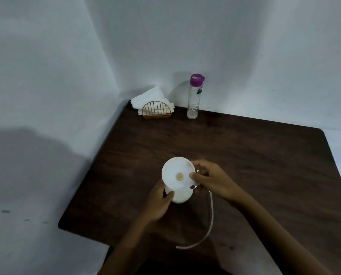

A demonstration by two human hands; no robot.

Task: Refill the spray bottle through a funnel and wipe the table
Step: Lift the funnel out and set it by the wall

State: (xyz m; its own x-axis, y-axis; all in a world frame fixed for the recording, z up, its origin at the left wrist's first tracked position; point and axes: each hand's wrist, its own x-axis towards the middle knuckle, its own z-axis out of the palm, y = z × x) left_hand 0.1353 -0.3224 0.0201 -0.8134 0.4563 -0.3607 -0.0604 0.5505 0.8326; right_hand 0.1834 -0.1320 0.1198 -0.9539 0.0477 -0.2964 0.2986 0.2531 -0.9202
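A white funnel (177,173) sits upright in the mouth of a white spray bottle (180,196) near the middle of the dark wooden table (254,159). My left hand (159,203) wraps around the bottle's body from the left. My right hand (211,179) pinches the funnel's right rim and also holds the dark spray head, mostly hidden under the fingers. Its clear dip tube (204,235) curves down toward the table's front edge. A clear bottle with a purple cap (194,96) stands at the back by the wall.
A gold wire holder with white napkins (155,107) stands in the back left corner. White walls close the table on the left and back. The table's right edge and front edge are in view.
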